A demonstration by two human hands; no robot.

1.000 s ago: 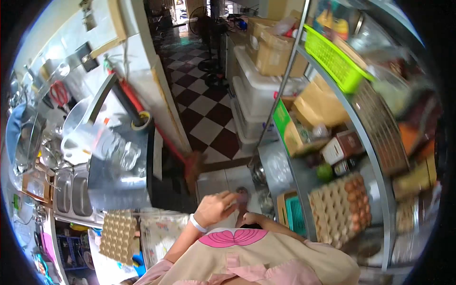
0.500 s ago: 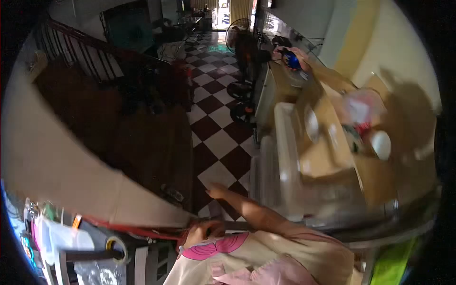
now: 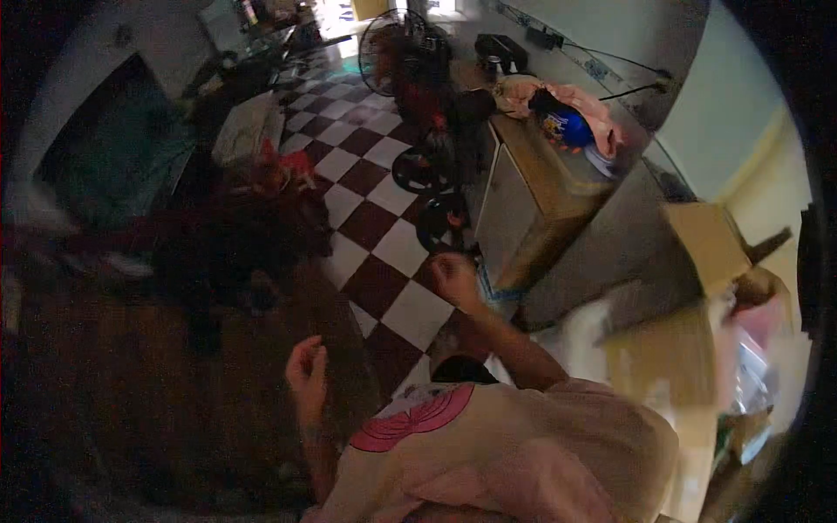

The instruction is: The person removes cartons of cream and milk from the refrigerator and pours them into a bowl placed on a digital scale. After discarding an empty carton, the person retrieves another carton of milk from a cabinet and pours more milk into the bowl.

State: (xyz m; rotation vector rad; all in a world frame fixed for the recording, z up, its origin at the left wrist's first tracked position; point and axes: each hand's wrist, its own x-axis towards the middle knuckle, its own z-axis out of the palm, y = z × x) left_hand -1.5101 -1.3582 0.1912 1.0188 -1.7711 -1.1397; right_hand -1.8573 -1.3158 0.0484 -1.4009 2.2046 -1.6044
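My left hand (image 3: 307, 370) hangs over the dark brown area left of the tiles, its fingers loosely bent and slightly apart, with nothing seen in them. Further forward, my right hand (image 3: 455, 279) is held out above the checkered floor (image 3: 417, 314), near the front of a wooden cabinet (image 3: 514, 196). Its fingers are loosely curled and I see nothing held there either. A dark shoe or foot shape (image 3: 462, 370) shows just past the pale shirt (image 3: 523, 436) with a pink print.
Along the right stand the cabinet, bearing a blue round item (image 3: 567, 128) on pink cloth, and blurred cardboard boxes (image 3: 663, 357). A standing fan (image 3: 401, 57) and black wheels (image 3: 423, 170) edge the walkway. Dark clutter (image 3: 235, 244) lines the left.
The view has moved forward past the railing and boxes, so the cabinet looms closer. My left hand has left the red-edged item near the shirt and swung out leftward.
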